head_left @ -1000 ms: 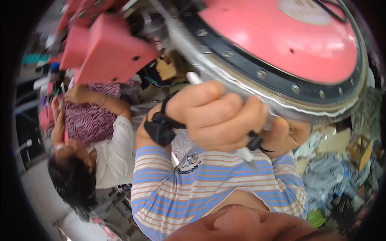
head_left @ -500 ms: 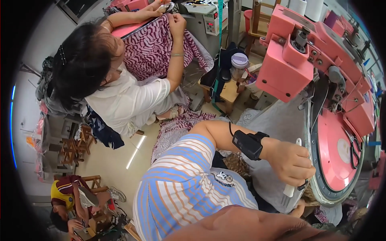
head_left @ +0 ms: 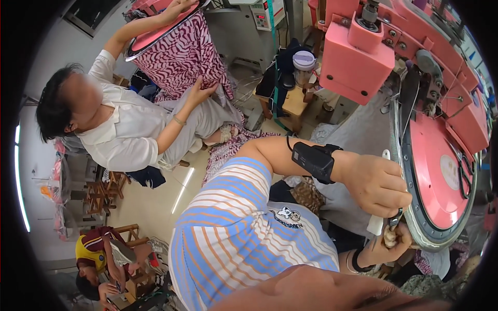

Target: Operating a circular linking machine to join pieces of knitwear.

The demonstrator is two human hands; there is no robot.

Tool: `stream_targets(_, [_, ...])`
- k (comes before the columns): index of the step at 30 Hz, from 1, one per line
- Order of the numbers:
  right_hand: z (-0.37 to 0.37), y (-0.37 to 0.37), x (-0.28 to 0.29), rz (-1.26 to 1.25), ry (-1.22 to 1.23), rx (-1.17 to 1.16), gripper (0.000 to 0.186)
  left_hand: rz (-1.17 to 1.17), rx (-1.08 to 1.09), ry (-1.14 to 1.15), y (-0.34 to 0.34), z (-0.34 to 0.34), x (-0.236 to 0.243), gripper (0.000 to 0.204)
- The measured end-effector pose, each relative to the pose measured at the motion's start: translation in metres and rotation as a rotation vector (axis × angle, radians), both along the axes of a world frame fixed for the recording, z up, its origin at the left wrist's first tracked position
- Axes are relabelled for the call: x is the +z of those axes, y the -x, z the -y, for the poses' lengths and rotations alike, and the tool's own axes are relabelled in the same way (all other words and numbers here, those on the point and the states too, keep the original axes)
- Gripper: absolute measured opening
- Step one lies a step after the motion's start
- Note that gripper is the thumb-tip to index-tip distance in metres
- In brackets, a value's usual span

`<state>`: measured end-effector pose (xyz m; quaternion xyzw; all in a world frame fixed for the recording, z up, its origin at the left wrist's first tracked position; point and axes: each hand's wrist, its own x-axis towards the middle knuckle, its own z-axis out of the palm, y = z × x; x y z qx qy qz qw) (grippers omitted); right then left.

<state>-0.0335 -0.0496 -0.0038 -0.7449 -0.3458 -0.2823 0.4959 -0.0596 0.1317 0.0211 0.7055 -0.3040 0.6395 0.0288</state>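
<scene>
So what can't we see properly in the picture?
All in the head view:
White stick: its middle is hidden by the left hand.
Right hand: its grip is too small and shadowed to tell what it holds.
Pink machine: its top is cut off by the upper edge.
Display: too small to read.

Head-worn fisheye, looking steeply down

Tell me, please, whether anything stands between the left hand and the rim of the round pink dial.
Nothing visible does: the left hand, gripping the white-handled tool, is right beside the rim. The right hand is just below it in the picture. Whether the left hand touches the rim I cannot tell.
</scene>
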Motion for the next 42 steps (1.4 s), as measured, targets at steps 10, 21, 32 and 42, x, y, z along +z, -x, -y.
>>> stream_targets(10, [-0.020, -0.014, 0.011, -0.123, -0.041, 0.265, 0.017, -0.286, -0.011, -0.068, 0.005, -0.019, 0.015, 0.020])
stream_targets(21, [-0.006, -0.025, 0.015, -0.408, -0.108, 0.599, 0.016, -0.267, -0.034, -0.027, -0.010, -0.009, 0.003, 0.010])
stream_targets(32, [-0.002, -0.019, 0.017, -0.714, -0.141, 0.420, 0.037, -0.414, 0.054, -0.056, -0.005, 0.002, 0.004, 0.016])
stream_targets(42, [-0.006, -0.024, 0.007, -0.511, -0.279, 0.490, 0.022, -0.503, 0.040, -0.093, 0.004, -0.001, 0.002, 0.027])
